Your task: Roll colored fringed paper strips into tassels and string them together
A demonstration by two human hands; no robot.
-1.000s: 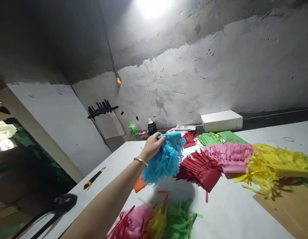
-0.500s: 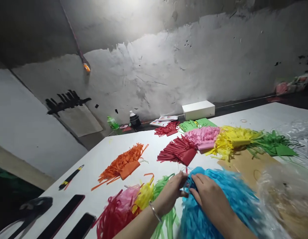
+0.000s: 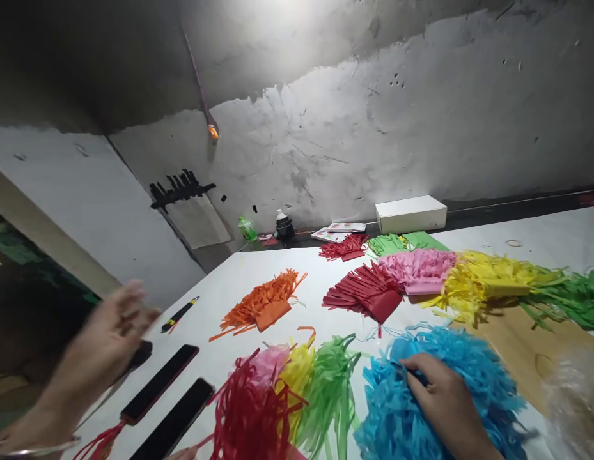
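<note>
Thumb and fingers of my right hand (image 3: pixel 443 399) pinch the strips of a large, fluffy blue paper tassel bunch (image 3: pixel 387 409) at the lower right. My left hand (image 3: pixel 107 335), blurred by motion and with a bangle at the wrist, is raised at the far left, away from the tassels; its fingers look apart and nothing shows in them. Between the hands lie green (image 3: pixel 332 390), yellow (image 3: pixel 299 367), pink (image 3: pixel 270 364) and red (image 3: pixel 251 415) tassel strips. Skin shows at the bottom edge beside the red strips; whose it is, I cannot tell.
Fringed paper lies on the white table (image 3: pixel 201 345): orange (image 3: pixel 268 306), dark red (image 3: pixel 368 294), pink (image 3: pixel 421 271), yellow (image 3: pixel 493 284) and green (image 3: pixel 584 300). A cutter (image 3: pixel 180 315) and two dark phones (image 3: pixel 160 383) are at left, a white box (image 3: pixel 412 214) at back.
My left hand has let go of the blue strips and moved far left. My right hand has stayed at the blue bunch, which looks fuller and more spread. The view has turned left.
</note>
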